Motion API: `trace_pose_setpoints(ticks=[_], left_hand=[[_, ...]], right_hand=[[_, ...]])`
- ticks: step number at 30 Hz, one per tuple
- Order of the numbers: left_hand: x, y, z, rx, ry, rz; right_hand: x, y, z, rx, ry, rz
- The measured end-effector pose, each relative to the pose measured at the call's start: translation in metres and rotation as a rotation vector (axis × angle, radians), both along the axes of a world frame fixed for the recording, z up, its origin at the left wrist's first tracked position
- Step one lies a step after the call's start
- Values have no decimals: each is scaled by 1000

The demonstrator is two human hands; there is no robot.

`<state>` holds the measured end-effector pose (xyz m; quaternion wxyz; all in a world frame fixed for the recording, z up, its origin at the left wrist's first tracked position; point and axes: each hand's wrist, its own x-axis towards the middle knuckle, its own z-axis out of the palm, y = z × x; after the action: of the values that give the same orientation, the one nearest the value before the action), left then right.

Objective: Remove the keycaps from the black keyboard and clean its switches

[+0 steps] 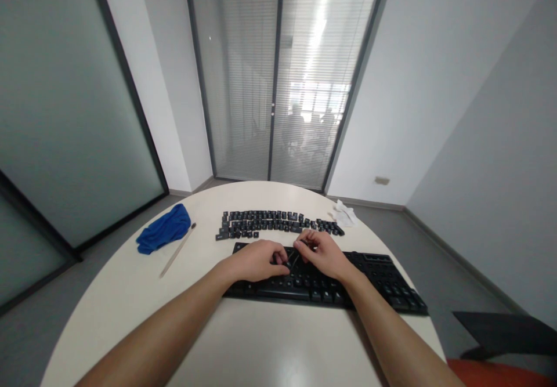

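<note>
A black keyboard (304,285) lies on the round table, with part of its upper area bare of keycaps. Over its upper left part, my left hand (261,260) is closed, thumb and fingers pinched on a thin, dark wire-like tool (295,257) that shows between the two hands. Right beside it, my right hand (321,253) is also closed, its fingertips around a small black piece that looks like a keycap (303,242). The fingers partly hide both items. Behind the keyboard, several loose black keycaps (272,224) are laid out in rows.
A blue cloth (165,230) and a thin brush (177,250) lie on the left of the white table (117,300). Crumpled white tissue (345,214) sits at the back right. A chair with an orange seat (496,374) stands at the lower right.
</note>
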<state>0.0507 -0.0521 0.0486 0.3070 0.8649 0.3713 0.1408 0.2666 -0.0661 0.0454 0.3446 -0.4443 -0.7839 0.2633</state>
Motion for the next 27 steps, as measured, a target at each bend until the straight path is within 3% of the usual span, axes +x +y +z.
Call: trace_pose_setpoints(ticks=[4, 11, 17, 21, 27], left_hand=[[2, 6, -7, -48, -69, 29], [0, 12, -9, -216, -206, -72], [3, 14, -17, -232, -267, -53], [4, 13, -23, -162, -289, -48], [4, 7, -18, 130, -141, -38]], right_hand=[[2, 2, -4, 46, 13, -10], [1, 2, -3, 56, 4, -17], [0, 3, -6, 34, 1, -8], [1, 6, -10, 0, 15, -27], [3, 9, -13, -42, 68, -81]])
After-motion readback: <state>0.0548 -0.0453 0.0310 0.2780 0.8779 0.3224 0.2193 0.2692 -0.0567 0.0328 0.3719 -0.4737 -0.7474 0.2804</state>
